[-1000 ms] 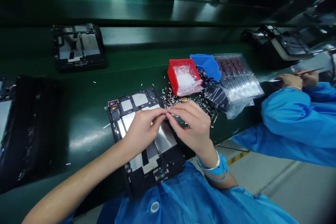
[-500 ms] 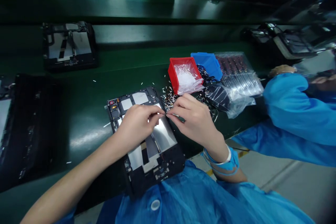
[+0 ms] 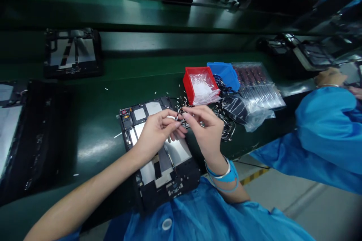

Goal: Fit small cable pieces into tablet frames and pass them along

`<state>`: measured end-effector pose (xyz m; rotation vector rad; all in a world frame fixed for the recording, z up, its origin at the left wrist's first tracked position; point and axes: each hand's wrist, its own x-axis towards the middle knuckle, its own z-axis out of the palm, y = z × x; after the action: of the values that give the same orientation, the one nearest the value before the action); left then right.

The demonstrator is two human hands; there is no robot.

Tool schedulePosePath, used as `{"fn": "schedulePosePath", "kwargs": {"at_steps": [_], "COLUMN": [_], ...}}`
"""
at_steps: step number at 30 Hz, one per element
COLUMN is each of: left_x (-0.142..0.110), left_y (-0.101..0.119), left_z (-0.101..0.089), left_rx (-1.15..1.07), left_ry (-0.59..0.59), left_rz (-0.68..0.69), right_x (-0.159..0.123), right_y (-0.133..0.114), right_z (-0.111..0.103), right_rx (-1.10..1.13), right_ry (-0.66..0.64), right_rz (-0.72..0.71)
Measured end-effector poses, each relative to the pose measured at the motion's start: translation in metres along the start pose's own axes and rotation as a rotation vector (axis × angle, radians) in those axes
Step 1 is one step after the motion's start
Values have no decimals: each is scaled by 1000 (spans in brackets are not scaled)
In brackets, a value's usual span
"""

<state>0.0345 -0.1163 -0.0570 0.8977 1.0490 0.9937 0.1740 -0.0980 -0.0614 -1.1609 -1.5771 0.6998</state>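
As the left hand (image 3: 157, 135) and right hand (image 3: 205, 131) meet over a tablet frame (image 3: 181, 184) at the near edge of the surface (image 3: 93, 128), their fingers (image 3: 195, 111) pinch narrowly at something too small to tell. Tiny metal pieces (image 3: 181, 106) lie scattered just beyond the frame, beside a red bin (image 3: 187, 83) and a blue bin (image 3: 223, 71). A co-worker's blue sleeve (image 3: 325, 131) fills the right.
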Motion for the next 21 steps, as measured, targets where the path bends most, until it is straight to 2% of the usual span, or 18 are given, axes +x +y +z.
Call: {"fn": "schedulePosePath", "kwargs": {"at_steps": [2, 3, 6, 11, 16, 21], "left_x": [0, 0, 1, 1, -1, -2], "left_y": [0, 0, 0, -2, 0, 3], "left_z": [-1, -1, -3, -8, -10, -9], "left_rx": [17, 36, 127, 404, 567, 633], "left_ry": [5, -1, -36, -56, -51, -57], "left_rz": [-24, -31, 2, 131, 170, 214], "right_x": [1, 3, 9, 14, 10, 9], "right_y": [-1, 0, 3, 4, -1, 0], "right_z": [-6, -8, -13, -15, -17, -14], "right_rx": [-195, -267, -397, -453, -455, -481], "right_ry": [73, 62, -76, -206, -117, -170], "right_rz": [-216, -326, -539, -565, -571, -574]}}
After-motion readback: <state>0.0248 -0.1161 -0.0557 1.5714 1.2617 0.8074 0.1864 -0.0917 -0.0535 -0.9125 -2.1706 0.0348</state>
